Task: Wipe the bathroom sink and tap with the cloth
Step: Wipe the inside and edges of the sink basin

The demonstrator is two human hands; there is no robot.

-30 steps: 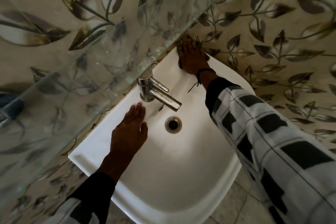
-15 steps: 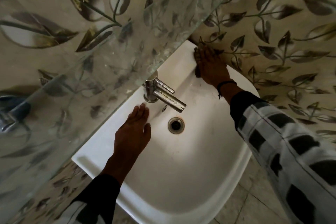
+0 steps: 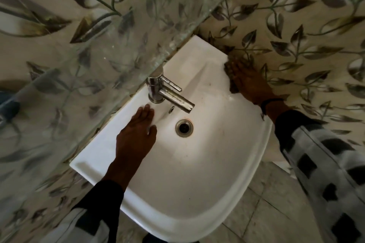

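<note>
A white sink [image 3: 197, 193] fills the middle of the view, with a round metal drain [image 3: 184, 128] in its bowl. The chrome tap [image 3: 167, 92] stands on the back ledge, its spout pointing over the drain. My right hand [image 3: 249, 83] lies flat on the sink's right rim and presses a dark cloth [image 3: 232, 74] onto it; only the cloth's edge shows past my fingers. My left hand [image 3: 136, 136] rests flat and empty on the sink's left side, fingertips just short of the tap's base.
A glass shelf [image 3: 118, 49] juts out above the back of the sink and hides part of the tap's top. Leaf-patterned tiles [image 3: 296, 16] cover the wall. Pale floor tiles [image 3: 276, 213] show at the lower right.
My right hand has slid the cloth from the sink's back right corner along the right rim toward me. My left hand has stayed by the tap. The camera has shifted.
</note>
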